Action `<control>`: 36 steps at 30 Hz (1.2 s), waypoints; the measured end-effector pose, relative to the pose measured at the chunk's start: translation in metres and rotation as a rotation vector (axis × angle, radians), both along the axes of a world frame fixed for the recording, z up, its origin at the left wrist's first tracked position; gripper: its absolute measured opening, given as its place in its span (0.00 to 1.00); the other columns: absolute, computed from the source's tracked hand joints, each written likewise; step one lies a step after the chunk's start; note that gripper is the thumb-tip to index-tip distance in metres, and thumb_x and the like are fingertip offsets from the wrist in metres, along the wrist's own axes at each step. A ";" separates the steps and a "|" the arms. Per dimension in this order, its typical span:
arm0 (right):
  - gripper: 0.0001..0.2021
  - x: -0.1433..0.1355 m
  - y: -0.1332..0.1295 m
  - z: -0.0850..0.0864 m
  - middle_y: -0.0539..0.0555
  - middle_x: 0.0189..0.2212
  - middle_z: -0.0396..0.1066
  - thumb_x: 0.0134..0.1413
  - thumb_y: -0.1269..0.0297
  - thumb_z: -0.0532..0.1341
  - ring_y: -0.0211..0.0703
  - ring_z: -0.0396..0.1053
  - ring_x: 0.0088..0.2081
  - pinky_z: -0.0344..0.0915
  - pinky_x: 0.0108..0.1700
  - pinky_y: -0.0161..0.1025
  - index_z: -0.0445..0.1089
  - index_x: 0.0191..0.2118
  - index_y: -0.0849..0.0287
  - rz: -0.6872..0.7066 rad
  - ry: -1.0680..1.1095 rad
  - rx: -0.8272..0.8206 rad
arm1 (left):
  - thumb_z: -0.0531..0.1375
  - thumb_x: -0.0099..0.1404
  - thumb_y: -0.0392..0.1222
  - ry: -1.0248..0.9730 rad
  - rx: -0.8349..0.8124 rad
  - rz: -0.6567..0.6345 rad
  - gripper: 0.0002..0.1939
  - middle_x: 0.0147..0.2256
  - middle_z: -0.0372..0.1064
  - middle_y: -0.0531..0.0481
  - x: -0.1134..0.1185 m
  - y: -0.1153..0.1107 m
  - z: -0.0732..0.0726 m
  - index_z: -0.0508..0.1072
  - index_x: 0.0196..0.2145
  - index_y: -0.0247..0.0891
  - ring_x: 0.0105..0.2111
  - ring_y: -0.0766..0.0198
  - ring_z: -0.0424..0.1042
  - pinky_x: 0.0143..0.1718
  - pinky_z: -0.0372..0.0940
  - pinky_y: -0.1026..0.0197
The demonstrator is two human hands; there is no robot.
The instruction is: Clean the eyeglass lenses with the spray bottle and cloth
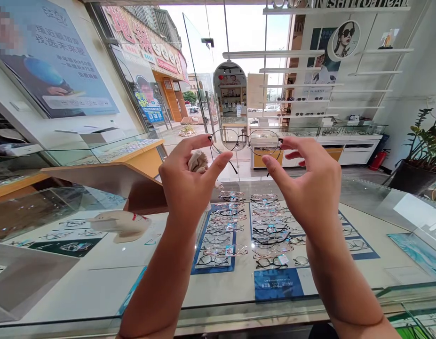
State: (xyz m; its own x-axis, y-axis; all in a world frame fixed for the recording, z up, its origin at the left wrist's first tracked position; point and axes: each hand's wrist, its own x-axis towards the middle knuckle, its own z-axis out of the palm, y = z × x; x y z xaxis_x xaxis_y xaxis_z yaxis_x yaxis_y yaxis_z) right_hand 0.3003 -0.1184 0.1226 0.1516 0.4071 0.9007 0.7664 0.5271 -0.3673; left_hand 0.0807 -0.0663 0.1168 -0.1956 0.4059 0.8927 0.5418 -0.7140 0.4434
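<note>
A pair of thin round-framed glasses [244,141] is held up in the air at the middle of the head view, its temples pointing down. My left hand [189,181] pinches its left corner and also has a crumpled beige cloth [198,161] tucked in its fingers. At the right corner of the frame, my right hand [307,183] grips the rim between its fingers. Below lies a glass display counter [218,285] with rows of eyeglasses [270,230] on blue and white trays.
A brown board [98,176] and a beige cloth-like item [122,223] are at the left. An oval mirror [232,101] stands ahead. Wall shelves [298,86], a potted plant [418,165] and a red extinguisher [378,160] are at the right.
</note>
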 end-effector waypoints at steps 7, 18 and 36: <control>0.17 -0.004 -0.004 -0.001 0.60 0.52 0.82 0.71 0.51 0.68 0.55 0.80 0.47 0.79 0.50 0.55 0.80 0.59 0.50 0.002 -0.009 0.080 | 0.77 0.65 0.60 0.021 -0.032 -0.020 0.20 0.48 0.86 0.47 -0.002 0.004 0.001 0.85 0.49 0.49 0.49 0.52 0.83 0.41 0.79 0.53; 0.20 -0.006 -0.011 0.000 0.62 0.59 0.79 0.71 0.55 0.66 0.65 0.76 0.61 0.78 0.58 0.63 0.77 0.65 0.45 0.009 -0.027 0.067 | 0.76 0.67 0.58 0.055 -0.018 -0.033 0.19 0.50 0.86 0.46 0.001 0.006 -0.001 0.84 0.50 0.49 0.50 0.51 0.83 0.42 0.80 0.52; 0.22 -0.005 0.000 -0.002 0.62 0.59 0.83 0.73 0.51 0.63 0.58 0.82 0.53 0.78 0.55 0.59 0.78 0.66 0.49 0.076 0.041 -0.028 | 0.75 0.68 0.59 -0.034 0.078 0.085 0.27 0.59 0.79 0.43 0.010 -0.007 -0.013 0.76 0.60 0.52 0.47 0.47 0.82 0.39 0.76 0.46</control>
State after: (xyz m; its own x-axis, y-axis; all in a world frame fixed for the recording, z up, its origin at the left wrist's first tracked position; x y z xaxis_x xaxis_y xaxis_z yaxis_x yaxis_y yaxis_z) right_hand 0.2950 -0.1186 0.1209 0.1559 0.4440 0.8824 0.7083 0.5723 -0.4131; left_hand 0.0904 -0.0728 0.1041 -0.2570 0.3162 0.9132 0.5879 -0.6989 0.4074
